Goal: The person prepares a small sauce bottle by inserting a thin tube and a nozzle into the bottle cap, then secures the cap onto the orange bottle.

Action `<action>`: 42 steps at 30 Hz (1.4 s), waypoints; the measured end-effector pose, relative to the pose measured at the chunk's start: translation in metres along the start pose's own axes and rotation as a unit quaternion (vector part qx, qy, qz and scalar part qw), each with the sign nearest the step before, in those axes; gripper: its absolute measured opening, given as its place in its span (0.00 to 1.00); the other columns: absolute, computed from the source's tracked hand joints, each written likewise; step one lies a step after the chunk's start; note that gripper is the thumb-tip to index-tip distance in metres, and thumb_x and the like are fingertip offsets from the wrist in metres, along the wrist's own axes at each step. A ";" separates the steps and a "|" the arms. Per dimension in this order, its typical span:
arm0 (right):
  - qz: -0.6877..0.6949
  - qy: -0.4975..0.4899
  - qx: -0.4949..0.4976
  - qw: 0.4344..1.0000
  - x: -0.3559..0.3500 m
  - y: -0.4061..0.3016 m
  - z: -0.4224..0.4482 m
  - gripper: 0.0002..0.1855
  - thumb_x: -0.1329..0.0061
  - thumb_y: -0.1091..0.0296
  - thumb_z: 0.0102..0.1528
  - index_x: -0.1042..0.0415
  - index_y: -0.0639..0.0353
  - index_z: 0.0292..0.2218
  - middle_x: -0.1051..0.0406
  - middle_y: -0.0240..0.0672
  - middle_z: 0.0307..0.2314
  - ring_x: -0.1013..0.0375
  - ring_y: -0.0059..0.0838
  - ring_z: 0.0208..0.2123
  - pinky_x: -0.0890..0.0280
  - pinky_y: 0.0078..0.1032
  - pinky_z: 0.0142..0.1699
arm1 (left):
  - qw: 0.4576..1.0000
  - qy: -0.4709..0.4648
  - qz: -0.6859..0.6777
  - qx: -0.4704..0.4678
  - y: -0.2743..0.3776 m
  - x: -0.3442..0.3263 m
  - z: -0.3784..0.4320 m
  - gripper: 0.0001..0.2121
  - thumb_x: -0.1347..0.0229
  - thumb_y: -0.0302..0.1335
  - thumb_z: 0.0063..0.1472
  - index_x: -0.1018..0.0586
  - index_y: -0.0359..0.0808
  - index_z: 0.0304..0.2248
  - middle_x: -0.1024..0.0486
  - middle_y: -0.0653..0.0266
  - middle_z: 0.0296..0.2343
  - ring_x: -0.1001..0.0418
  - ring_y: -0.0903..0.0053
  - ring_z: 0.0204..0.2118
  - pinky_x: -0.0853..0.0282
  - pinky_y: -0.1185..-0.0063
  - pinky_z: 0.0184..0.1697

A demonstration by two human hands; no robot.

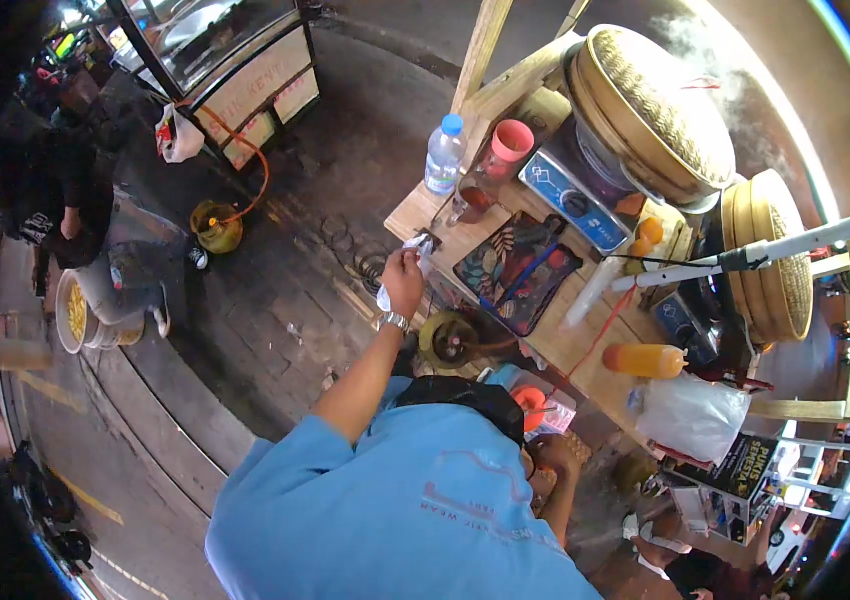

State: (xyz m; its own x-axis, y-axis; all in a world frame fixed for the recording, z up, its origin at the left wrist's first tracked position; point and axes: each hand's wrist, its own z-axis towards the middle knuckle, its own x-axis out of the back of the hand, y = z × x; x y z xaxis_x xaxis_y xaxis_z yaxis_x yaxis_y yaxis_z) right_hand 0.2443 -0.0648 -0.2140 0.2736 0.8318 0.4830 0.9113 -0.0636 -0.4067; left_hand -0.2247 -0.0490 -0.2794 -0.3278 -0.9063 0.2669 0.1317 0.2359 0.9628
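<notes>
My left hand [402, 281], with a metal watch at the wrist, grips a crumpled white cloth or tissue [416, 246] at the corner of a wooden stall table [408, 213]. Just beyond it stand a clear plastic bottle with a blue cap [443, 157], a pink cup [509, 142] and a glass of brownish drink [473, 201]. A dark leaf-patterned tray [503, 262] lies to the right of that hand. My right hand [554, 454] is low beside my body, near an orange round item [528, 407]; its fingers are partly hidden, so whether it holds anything cannot be told.
A steaming bamboo steamer [657, 112] sits over a blue-fronted gas stove [573, 201]; a second steamer [768, 255] is farther right. A white pole [830, 234] crosses the table. An orange sauce bottle [642, 361] lies by a plastic bag [695, 416]. A gas cylinder [449, 339] stands below.
</notes>
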 end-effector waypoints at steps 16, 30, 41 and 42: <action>0.198 0.104 0.377 0.899 -0.009 -0.301 0.085 0.13 0.46 0.73 0.54 0.28 0.63 0.42 0.27 0.33 0.31 0.28 0.19 0.36 0.33 0.22 0.41 | 0.963 -0.198 0.174 -0.060 -0.071 0.032 -0.006 0.31 0.43 0.36 0.58 0.37 0.36 0.59 0.30 0.48 0.52 0.30 0.54 0.53 0.33 0.66 0.54; 0.080 0.193 0.496 0.843 -0.025 -0.296 0.115 0.12 0.50 0.75 0.52 0.25 0.62 0.40 0.27 0.44 0.34 0.26 0.45 0.33 0.31 0.34 0.43 | 0.883 -0.382 0.221 -0.160 -0.060 0.047 0.001 0.21 0.49 0.25 0.60 0.31 0.32 0.53 0.26 0.50 0.47 0.27 0.58 0.49 0.32 0.67 0.52; -0.090 0.498 0.115 0.855 0.020 -0.133 0.087 0.24 0.50 0.56 0.55 0.28 0.54 0.51 0.33 0.46 0.42 0.34 0.53 0.45 0.34 0.47 0.46 | 0.839 -0.478 0.034 -0.258 0.055 0.034 -0.040 0.04 0.47 0.22 0.59 0.22 0.32 0.33 0.26 0.55 0.29 0.25 0.65 0.31 0.29 0.74 0.32; -0.085 0.504 0.112 0.852 0.020 -0.134 0.088 0.24 0.50 0.56 0.55 0.28 0.54 0.51 0.33 0.46 0.42 0.34 0.53 0.45 0.34 0.47 0.46 | 0.816 -0.505 0.040 -0.277 0.068 0.027 -0.044 0.04 0.47 0.22 0.59 0.22 0.32 0.32 0.26 0.55 0.29 0.25 0.65 0.31 0.29 0.74 0.32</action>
State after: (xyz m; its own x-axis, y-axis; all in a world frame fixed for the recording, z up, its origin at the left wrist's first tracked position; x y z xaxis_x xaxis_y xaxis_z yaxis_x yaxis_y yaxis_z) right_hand 0.1007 0.0085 -0.2177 0.3712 -0.0850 0.9247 0.9137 0.2107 -0.3475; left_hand -0.1834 -0.0727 -0.2083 -0.8651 -0.0773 0.4956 0.5013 -0.1678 0.8489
